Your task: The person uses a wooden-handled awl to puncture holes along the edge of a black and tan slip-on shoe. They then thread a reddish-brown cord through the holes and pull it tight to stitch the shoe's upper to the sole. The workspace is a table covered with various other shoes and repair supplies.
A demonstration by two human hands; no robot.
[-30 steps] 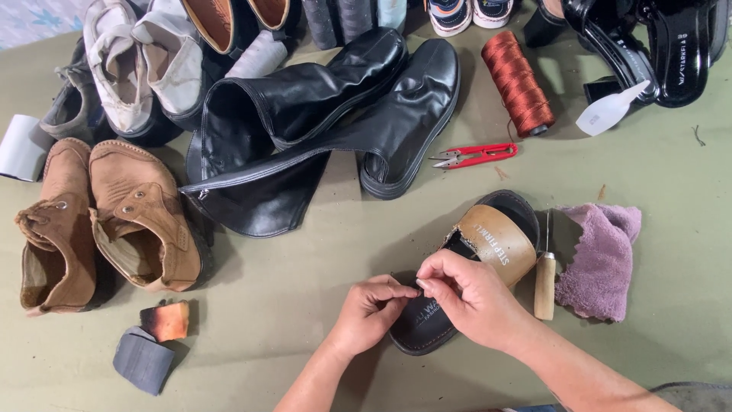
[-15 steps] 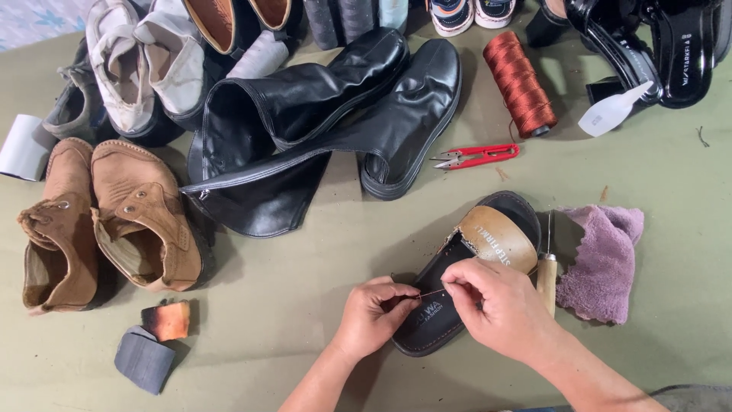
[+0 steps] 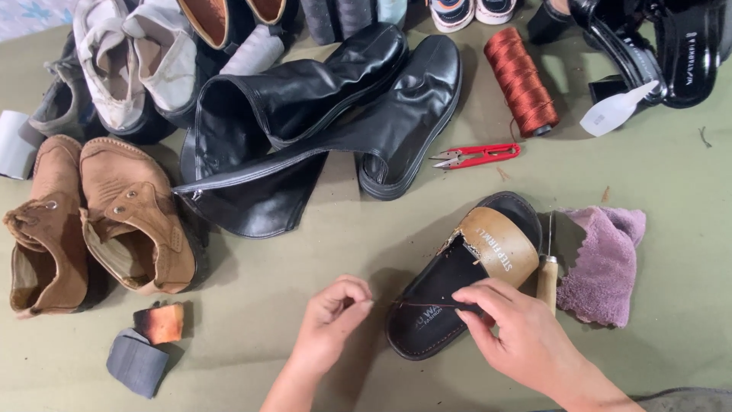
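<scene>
- The black leather boots (image 3: 320,130) lie on their sides, up and left of the sandal, well apart from it.
- The brown suede shoes (image 3: 99,221) stand as a pair far left of the sandal.
- The black sandal (image 3: 446,297) with a tan strap lies flat on the olive mat (image 3: 671,168); its long axis runs diagonally, toe up and right, heel down and left toward the person.
- The purple cloth (image 3: 606,263) lies just right of the sandal, a wooden-handled awl (image 3: 547,275) between them.
- The right hand (image 3: 526,336) pinches a dark red thread (image 3: 423,305) against the sandal's insole, fingers closed.
- The left hand (image 3: 332,320) is just left of the sandal's heel, closed on the thread's other end, drawn taut.
- Likely risks: pulling too hard could snap the thread or tear the stitch hole; a slack pinch could loosen the stitch.
- The red thread snips (image 3: 476,156) lie above the sandal.
</scene>
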